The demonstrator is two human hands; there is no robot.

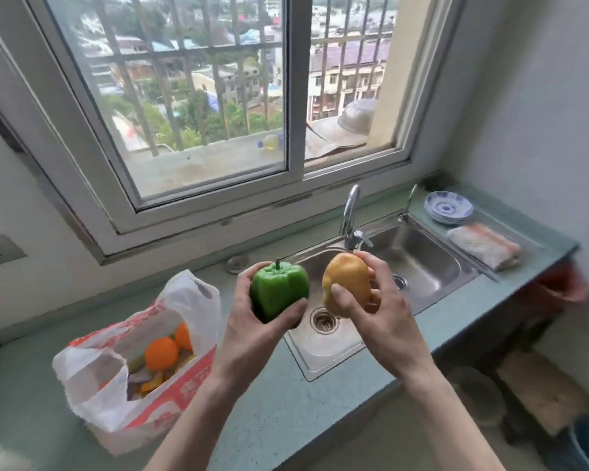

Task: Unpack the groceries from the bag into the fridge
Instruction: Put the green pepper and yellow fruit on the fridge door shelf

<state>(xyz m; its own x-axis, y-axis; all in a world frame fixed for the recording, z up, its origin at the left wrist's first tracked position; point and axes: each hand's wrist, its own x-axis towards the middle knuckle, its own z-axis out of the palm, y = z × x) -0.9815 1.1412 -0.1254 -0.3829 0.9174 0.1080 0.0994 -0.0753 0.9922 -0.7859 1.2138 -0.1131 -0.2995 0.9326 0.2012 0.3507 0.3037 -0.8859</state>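
My left hand (252, 331) grips a green bell pepper (279, 288), held stem up above the counter's edge by the sink. My right hand (385, 307) holds a yellow-brown potato (347, 283) over the sink basin. A white and red plastic bag (116, 379) stands open on the counter to the left. Inside it lie two oranges (162, 351) and other produce, partly hidden by the bag's folds. No fridge shows in this view.
A steel sink (432, 263) with a tap (351, 219) is set in the green counter (354, 392). Stacked blue and white bowls (447, 207) and a folded cloth (483, 246) sit at the far right. A barred window (198, 93) fills the wall behind.
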